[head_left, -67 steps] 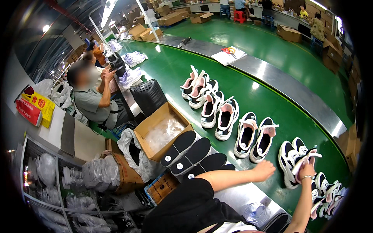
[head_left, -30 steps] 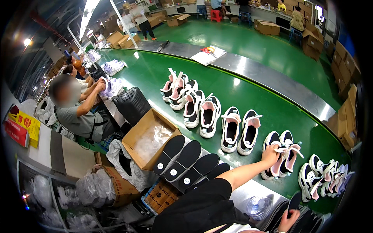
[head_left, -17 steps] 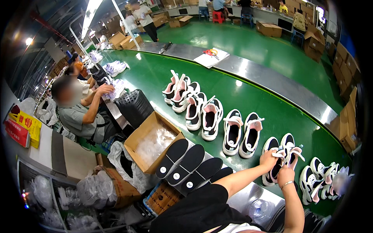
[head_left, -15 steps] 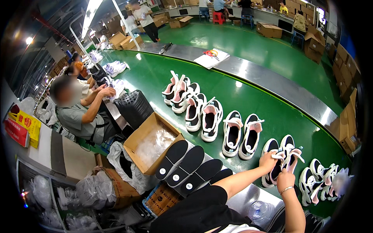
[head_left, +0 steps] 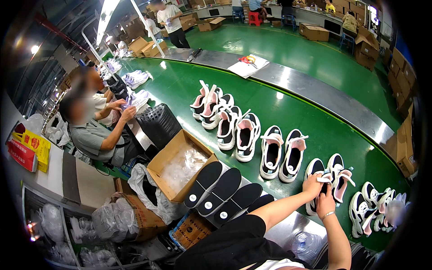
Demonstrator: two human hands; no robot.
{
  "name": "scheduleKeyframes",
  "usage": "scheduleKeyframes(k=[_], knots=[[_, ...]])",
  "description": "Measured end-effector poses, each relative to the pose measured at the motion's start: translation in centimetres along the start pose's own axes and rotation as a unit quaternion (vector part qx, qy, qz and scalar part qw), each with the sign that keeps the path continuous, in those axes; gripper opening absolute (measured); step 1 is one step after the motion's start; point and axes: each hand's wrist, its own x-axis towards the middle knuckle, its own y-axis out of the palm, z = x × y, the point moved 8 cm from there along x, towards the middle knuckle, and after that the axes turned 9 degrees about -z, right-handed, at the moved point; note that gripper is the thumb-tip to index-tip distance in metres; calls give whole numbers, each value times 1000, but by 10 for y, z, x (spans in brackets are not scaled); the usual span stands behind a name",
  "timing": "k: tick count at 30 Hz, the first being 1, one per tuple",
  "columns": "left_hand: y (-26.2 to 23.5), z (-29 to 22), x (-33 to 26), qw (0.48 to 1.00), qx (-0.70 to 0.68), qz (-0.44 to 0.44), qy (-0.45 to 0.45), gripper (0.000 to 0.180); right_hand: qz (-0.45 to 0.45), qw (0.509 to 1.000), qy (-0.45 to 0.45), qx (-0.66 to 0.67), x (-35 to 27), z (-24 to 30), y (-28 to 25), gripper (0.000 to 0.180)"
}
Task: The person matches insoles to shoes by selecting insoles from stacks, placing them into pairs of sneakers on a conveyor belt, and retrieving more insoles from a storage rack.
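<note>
A pair of black-and-white sneakers with pale pink linings stands on the green tabletop at the right. My left hand [head_left: 312,185] is closed on the tongue of the left sneaker [head_left: 313,167] of this pair. My right hand [head_left: 325,204] reaches into that shoe's opening, its fingers pressed together and their tips partly hidden inside. Touching neither hand, the right sneaker [head_left: 335,164] has its pink tongue pulled outward. Just left of my hands sits another sneaker [head_left: 293,155] of the same kind, upright and loosely opened.
More sneakers [head_left: 245,136] line the green table [head_left: 189,153]; others [head_left: 358,213] stand right. Black insoles [head_left: 225,186] lie near my left forearm, beside a carton [head_left: 159,164] of clear plastic. A co-worker [head_left: 96,135] handles a pale shoe at left. Scissors [head_left: 247,60] rest on paper across the table.
My right hand has shifted slightly left and forward, deeper into the shoe's opening. My left hand keeps its hold. The co-worker's hands have moved on the pale shoe.
</note>
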Motion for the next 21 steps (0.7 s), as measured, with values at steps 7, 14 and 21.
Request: scheduleKeyframes(k=[7, 14, 21], knots=[[8, 2, -5, 1000, 16, -11, 9, 24, 171, 967, 15, -189, -29, -5, -38, 34], [17, 14, -5, 1000, -16, 17, 2, 33, 58, 980, -95, -167, 2, 3, 16, 15], [1, 11, -4, 995, -96, 5, -2, 22, 42, 996, -20, -79, 21, -14, 49, 12]])
